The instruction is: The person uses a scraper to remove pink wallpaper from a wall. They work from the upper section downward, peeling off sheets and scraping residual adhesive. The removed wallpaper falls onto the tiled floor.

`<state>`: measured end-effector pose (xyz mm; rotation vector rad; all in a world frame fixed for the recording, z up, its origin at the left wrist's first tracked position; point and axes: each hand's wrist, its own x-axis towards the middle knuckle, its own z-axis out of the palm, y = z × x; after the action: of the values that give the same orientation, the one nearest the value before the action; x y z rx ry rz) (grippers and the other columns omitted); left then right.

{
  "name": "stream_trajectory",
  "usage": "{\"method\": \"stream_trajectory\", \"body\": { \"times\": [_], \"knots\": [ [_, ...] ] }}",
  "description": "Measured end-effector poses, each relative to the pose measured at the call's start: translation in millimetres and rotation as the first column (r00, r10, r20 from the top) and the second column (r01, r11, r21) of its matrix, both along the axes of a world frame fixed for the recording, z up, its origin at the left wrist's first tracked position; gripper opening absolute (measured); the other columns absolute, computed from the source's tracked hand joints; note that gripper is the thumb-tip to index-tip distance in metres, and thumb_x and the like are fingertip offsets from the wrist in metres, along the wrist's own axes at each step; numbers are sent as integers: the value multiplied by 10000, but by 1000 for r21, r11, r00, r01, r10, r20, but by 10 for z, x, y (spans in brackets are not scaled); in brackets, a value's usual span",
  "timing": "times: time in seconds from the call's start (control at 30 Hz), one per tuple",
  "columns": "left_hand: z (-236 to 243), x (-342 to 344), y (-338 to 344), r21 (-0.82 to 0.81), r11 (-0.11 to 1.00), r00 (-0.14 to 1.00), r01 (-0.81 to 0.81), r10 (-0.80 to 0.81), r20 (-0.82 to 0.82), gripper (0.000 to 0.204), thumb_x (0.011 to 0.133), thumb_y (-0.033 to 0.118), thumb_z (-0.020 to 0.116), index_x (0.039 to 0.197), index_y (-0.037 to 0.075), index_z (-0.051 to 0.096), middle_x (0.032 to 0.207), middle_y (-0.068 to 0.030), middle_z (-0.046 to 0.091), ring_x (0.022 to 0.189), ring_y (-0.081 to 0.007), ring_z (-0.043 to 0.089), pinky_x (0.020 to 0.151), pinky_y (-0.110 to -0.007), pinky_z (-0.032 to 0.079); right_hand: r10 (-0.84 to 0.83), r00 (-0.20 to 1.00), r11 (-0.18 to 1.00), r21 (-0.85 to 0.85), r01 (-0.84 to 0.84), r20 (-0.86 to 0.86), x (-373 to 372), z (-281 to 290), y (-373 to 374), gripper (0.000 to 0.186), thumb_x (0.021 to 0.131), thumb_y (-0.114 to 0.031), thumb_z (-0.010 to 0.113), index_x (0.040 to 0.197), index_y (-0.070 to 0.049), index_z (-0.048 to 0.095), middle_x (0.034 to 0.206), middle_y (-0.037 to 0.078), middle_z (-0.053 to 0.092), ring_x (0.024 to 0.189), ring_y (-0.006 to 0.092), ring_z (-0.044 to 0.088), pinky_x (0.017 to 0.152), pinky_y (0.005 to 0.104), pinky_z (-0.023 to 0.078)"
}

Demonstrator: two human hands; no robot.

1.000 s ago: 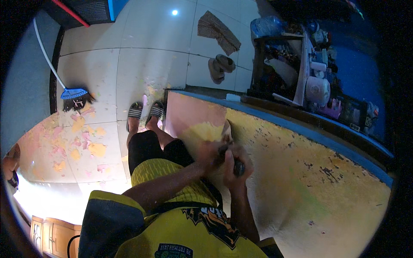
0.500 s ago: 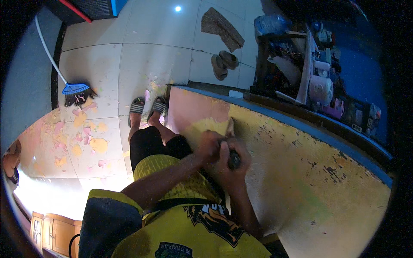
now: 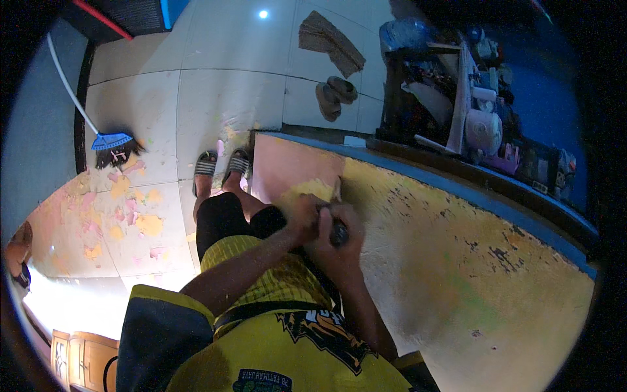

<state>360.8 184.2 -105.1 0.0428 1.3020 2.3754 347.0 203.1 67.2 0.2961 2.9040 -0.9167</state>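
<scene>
My right hand (image 3: 347,245) is closed around the black handle of a scraper (image 3: 338,234), and the round butt of the handle shows between thumb and fingers. My left hand (image 3: 302,217) is closed on the same tool, close beside the right, though its fingers are blurred and partly hidden. Past both hands, the scraper's pale blade reaches the painted wall (image 3: 405,261). Yellow paint covers most of this wall, with dark chipped spots on it. A pink patch (image 3: 287,163) shows near the wall's far end, bordering the yellow.
Paint flakes (image 3: 149,225) litter the tiled floor at left, beside a blue broom (image 3: 112,142). A blue ledge (image 3: 418,173) tops the wall, with a cluttered shelf (image 3: 457,104) beyond. Slippers (image 3: 335,98) and a mat (image 3: 332,42) lie farther off. Another person's limb (image 3: 18,248) shows at the left edge.
Both hands and the scraper have shifted slightly left along the wall. The whole view has also moved a little.
</scene>
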Motion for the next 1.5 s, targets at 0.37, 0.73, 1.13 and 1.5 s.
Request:
{"method": "stream_trajectory", "body": {
  "times": [0.37,0.73,1.13,1.5],
  "knots": [
    [-404,185,199,-43,998,982,-51,42,-182,210,704,261,690,714,57,642,652,-158,612,624,-346,610,599,-427,480,63,988,995,-70,-74,-144,33,-80,-59,104,909,-51,599,825,7,583,784,130,609,727,214,605,678,324,475],
    [-359,151,47,-210,973,993,99,-109,-39,197,715,218,707,713,28,654,654,-147,624,595,-270,615,566,-389,471,32,996,999,17,-30,-85,159,-256,23,83,915,-48,604,864,9,569,833,119,609,779,193,599,717,314,477],
    [-313,144,-141,-315,949,963,-21,-65,-260,284,710,288,704,751,13,647,685,-155,642,652,-291,646,621,-417,496,7,981,993,-111,-29,-195,231,-331,-23,94,937,-58,584,865,1,567,812,108,574,737,190,577,681,310,462],
    [-495,161,-104,-489,860,936,144,-279,-216,204,719,213,672,823,37,690,808,-187,676,754,-351,656,680,-420,509,28,998,1000,-10,-29,-49,232,-448,18,79,928,-63,600,886,3,591,841,125,612,734,233,606,693,317,475]
  ]
}}
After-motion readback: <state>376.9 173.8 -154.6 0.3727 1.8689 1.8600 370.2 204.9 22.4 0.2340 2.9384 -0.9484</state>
